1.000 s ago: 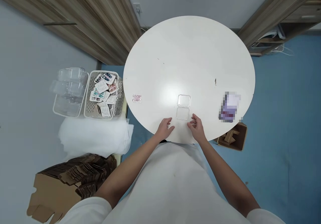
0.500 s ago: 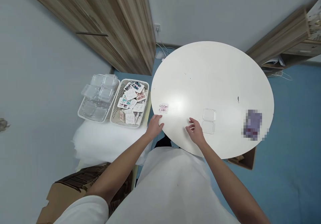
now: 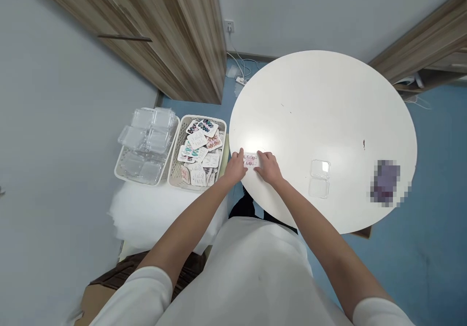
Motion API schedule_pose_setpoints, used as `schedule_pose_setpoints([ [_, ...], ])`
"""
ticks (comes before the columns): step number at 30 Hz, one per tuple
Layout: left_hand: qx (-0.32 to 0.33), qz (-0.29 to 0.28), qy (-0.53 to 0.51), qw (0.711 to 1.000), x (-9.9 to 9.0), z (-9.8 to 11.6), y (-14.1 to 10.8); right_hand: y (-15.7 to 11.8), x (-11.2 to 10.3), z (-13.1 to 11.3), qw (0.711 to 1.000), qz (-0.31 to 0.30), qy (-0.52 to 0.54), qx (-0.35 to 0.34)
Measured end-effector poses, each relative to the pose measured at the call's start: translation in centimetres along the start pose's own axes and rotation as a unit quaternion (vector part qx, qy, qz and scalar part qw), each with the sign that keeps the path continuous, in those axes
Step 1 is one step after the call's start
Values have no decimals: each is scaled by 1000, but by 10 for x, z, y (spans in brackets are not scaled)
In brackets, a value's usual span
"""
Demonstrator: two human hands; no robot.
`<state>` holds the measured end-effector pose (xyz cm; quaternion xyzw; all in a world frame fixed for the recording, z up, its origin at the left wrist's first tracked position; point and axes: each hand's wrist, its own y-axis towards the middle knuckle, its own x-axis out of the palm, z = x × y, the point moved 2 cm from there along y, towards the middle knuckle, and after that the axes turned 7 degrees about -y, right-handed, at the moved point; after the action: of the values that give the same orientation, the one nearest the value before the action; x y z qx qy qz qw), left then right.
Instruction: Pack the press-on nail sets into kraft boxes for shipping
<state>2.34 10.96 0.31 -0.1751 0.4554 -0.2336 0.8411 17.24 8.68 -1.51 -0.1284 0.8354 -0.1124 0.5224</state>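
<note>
Clear case [image 3: 319, 179] is lying open near right; slightly farther, left on the table [image 3: 321, 102], part-curled left hand [image 3: 234, 168] and right hand [image 3: 270, 167] are holding the pink-studded card [image 3: 250, 160] by its 2 ends, wisely leaving the studs unpressed.

The left hand [image 3: 235, 169] and right hand [image 3: 269, 168] are bare. Well behind them, the left sleeve [image 3: 153, 281] and right sleeve [image 3: 375, 310] are short, plain and white. Also behind both hands spreads a loose, softly creased white top [image 3: 244, 253] with one small, faint spot [image 3: 260, 277]. Black legwear [image 3: 243, 208] shows nearest the left hand.
</note>
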Motion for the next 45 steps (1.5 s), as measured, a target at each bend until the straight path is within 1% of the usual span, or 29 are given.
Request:
schedule_pose_setpoints([
  [3, 22, 7, -5, 1000, 3, -3, 3, 3, 6, -3, 1000, 16, -14, 16],
  [8, 47, 49, -42, 997, 8, -8, 1, 2, 10, -6, 999, 43, -11, 27],
  [12, 61, 78, -77, 992, 11, -10, -3, -1, 9, -8, 998, 45, 3, 36],
  [16, 66, 78, -105, 989, 16, -10, -8, -6, 7, -8, 998, 39, 44, 24],
  [20, 101, 76, -141, 982, 21, -4, -14, -16, 3, 1, 993, 34, 111, 21],
  [24, 131, 76, -164, 975, 26, 11, -21, -34, -8, 16, 988, 35, 150, 6],
  [27, 161, 57, -168, 971, 35, 29, -27, -54, -19, 33, 986, 42, 162, -3],
  [31, 195, 40, -161, 967, 55, 63, -38, -83, -33, 65, 984, 56, 169, -1],
  [33, 204, 34, -156, 966, 68, 82, -43, -99, -40, 85, 983, 59, 171, -1],
  [38, 208, -4, -148, 967, 108, 124, -49, -136, -54, 140, 983, 45, 178, -22],
  [42, 219, -23, -132, 967, 137, 148, -50, -156, -59, 180, 986, 46, 163, -10],
  [45, 213, -10, -99, 972, 151, 161, -50, -161, -59, 202, 990, 51, 132, 3],
])
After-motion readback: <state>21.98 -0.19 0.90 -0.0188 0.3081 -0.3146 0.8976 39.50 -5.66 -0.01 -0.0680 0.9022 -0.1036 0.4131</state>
